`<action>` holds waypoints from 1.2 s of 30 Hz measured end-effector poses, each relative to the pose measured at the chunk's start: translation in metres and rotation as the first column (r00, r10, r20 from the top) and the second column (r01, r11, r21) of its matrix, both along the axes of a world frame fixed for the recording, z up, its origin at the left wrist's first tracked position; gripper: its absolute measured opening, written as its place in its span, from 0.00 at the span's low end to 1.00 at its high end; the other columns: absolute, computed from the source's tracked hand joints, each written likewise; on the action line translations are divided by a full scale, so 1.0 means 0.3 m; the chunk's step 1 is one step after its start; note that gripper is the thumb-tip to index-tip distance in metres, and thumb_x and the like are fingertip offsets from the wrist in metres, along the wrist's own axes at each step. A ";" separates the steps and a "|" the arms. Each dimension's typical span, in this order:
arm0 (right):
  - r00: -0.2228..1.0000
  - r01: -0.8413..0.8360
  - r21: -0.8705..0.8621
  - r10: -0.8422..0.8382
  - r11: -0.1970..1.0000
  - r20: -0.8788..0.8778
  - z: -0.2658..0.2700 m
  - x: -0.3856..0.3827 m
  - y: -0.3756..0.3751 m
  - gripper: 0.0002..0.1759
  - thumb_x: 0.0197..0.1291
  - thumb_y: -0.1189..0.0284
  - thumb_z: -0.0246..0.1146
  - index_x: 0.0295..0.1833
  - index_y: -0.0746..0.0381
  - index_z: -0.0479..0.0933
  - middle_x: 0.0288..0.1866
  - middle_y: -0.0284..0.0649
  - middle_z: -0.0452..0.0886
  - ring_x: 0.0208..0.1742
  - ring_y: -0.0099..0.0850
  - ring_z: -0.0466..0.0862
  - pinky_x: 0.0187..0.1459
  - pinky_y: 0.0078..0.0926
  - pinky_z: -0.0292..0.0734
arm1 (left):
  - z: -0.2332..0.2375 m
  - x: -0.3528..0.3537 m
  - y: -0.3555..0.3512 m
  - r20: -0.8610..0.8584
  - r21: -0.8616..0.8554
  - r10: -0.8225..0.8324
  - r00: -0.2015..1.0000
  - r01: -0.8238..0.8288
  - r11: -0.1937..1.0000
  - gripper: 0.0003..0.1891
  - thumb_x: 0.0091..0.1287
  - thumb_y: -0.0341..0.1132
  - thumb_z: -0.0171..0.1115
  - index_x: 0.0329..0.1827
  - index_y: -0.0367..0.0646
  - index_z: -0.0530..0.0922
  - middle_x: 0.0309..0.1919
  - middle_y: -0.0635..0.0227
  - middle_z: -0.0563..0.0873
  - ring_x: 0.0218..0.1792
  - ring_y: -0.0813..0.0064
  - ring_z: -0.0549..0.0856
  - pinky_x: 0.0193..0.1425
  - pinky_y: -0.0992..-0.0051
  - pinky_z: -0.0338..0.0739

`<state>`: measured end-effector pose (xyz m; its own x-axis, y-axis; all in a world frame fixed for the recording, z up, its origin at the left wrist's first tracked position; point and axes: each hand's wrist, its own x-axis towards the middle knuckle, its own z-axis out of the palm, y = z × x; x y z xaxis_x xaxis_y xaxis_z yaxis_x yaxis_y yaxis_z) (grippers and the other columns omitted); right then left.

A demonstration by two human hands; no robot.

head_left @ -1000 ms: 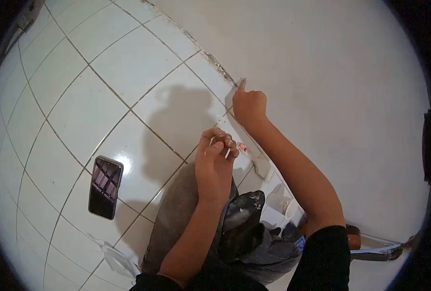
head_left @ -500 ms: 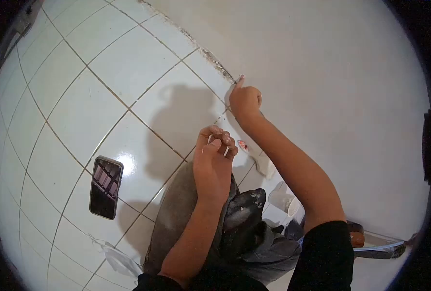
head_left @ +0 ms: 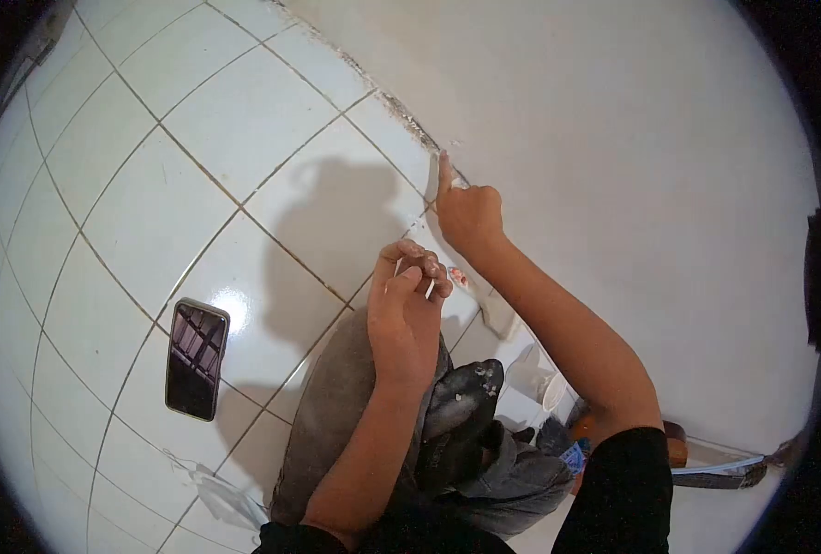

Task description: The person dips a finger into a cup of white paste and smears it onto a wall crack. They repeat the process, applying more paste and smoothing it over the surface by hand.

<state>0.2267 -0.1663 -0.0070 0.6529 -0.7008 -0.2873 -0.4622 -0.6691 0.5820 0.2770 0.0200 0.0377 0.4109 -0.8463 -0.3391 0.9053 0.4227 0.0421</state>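
Note:
My right hand [head_left: 467, 210] has its index finger stretched out, the tip touching the rough joint [head_left: 410, 123] where the white tiled floor meets the pale wall [head_left: 613, 166]. The other fingers of that hand are curled, and nothing shows in them. Above my knee, my left hand [head_left: 413, 294] is palm up with bent fingers apart and whitish paste on the fingertips. It holds nothing that I can see. Some white bits stick to the wall near the right fingertip.
A phone [head_left: 197, 359] lies on the tiles at the left. A red and white tube-like packet [head_left: 459, 277] and a clear plastic cup [head_left: 538, 382] are by the wall. A thin white plastic piece [head_left: 228, 499] lies low on the left. My dark shoe [head_left: 466, 397] is beside the cup.
My right hand has shifted slightly down, and its index fingertip has moved left and down along the joint. White bits now show on the wall. The left hand is nearly unchanged.

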 end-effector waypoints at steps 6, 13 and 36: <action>0.997 0.039 -0.043 -0.042 0.998 -0.070 0.000 -0.008 -0.088 0.48 0.57 0.70 0.62 0.81 0.63 0.46 0.18 0.35 0.81 0.14 0.32 0.79 0.12 0.37 0.70 | -0.006 0.003 0.000 0.006 -0.006 0.007 1.000 -0.007 1.000 0.12 0.65 0.31 0.58 0.51 0.46 0.72 0.38 0.71 0.76 0.44 0.76 0.75 0.50 0.73 0.71; 0.946 -0.009 -0.152 -0.041 0.988 -0.321 0.013 -0.013 -0.115 0.52 0.57 0.70 0.63 0.82 0.60 0.39 0.15 0.32 0.79 0.13 0.30 0.78 0.10 0.29 0.69 | -0.004 0.006 0.003 -0.012 -0.006 0.005 1.000 -0.005 1.000 0.12 0.65 0.31 0.57 0.51 0.45 0.72 0.38 0.70 0.76 0.43 0.76 0.74 0.50 0.73 0.71; 0.983 -0.112 -0.050 0.103 0.992 -0.154 0.132 -0.118 -0.074 0.46 0.62 0.67 0.60 0.82 0.50 0.46 0.20 0.29 0.81 0.18 0.26 0.80 0.18 0.29 0.66 | -0.017 -0.005 0.005 0.022 -0.016 0.000 1.000 0.001 1.000 0.13 0.65 0.32 0.58 0.52 0.45 0.72 0.39 0.71 0.76 0.45 0.76 0.76 0.52 0.72 0.72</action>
<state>0.1914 -0.1884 0.0328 0.6777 -0.6473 -0.3489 -0.2937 -0.6733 0.6786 0.2753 0.0214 0.0327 0.4176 -0.8516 -0.3168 0.9045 0.4230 0.0550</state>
